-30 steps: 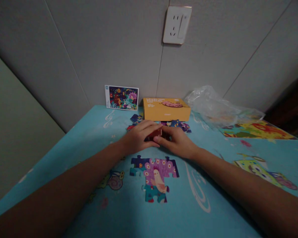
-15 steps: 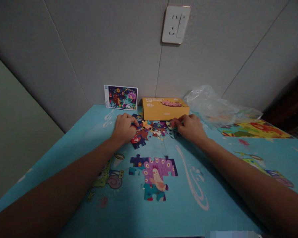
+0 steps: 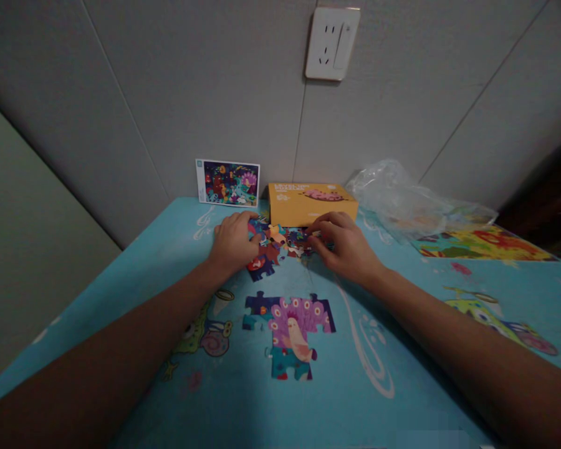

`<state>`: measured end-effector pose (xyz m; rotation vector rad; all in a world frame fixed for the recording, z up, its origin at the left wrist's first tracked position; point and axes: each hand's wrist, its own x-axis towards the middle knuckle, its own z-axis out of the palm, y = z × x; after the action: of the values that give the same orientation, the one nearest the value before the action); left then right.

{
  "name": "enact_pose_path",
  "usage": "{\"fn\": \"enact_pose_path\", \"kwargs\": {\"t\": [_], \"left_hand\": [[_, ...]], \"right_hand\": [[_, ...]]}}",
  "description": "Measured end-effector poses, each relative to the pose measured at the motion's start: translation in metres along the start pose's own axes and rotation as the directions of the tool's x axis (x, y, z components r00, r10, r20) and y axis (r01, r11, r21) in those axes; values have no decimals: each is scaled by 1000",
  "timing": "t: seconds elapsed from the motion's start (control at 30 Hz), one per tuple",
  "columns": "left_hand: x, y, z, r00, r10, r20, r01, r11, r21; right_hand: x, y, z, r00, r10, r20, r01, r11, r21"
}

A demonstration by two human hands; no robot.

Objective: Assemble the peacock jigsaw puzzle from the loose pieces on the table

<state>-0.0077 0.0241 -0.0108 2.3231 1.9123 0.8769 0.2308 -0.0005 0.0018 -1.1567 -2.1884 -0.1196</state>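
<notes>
A loose heap of jigsaw puzzle pieces (image 3: 273, 244) lies at the far middle of the table. My left hand (image 3: 235, 242) rests at the heap's left edge, its thumb apart from the curved fingers. Over the heap's right side, my right hand (image 3: 343, 244) reaches down with thumb and fingers parted; whether a fingertip touches a piece is hard to see. Its palm and fingers cover some pieces. Nearer to me lies a joined puzzle section (image 3: 292, 330) showing a pink-purple peacock, with a gap at its lower left and right.
Behind the heap stands a yellow puzzle box (image 3: 308, 206). A picture card (image 3: 229, 183) leans on the wall to its left. At right are a clear plastic bag (image 3: 393, 196) and a yellow-orange picture sheet (image 3: 486, 243). A blue patterned cloth (image 3: 206, 399) covers the table.
My right hand has shifted left and inward over the heap, its fingers spreading. My left hand's thumb and fingers have parted at the heap's left edge. The joined section has not moved.
</notes>
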Motion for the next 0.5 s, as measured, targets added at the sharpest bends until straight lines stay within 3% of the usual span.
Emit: {"fn": "enact_pose_path", "kwargs": {"t": [0.1, 0.27, 0.4, 0.5], "left_hand": [[0, 1, -3, 992, 51, -115, -70, 984, -165], [-9, 11, -3, 962, 253, -104, -272, 840, -470], [-17, 18, -3, 918, 395, -50, -360, 770, -527], [-19, 20, -3, 924, 379, -56, -349, 774, -527]], "right_hand": [[0, -7, -3, 999, -31, 20, 29, 997, 71], [-1, -14, -3, 997, -39, 68, 22, 973, 232], [-2, -19, -1, 985, -109, 132, 70, 960, 270], [-2, -19, -1, 993, -42, 114, 14, 973, 230]]}}
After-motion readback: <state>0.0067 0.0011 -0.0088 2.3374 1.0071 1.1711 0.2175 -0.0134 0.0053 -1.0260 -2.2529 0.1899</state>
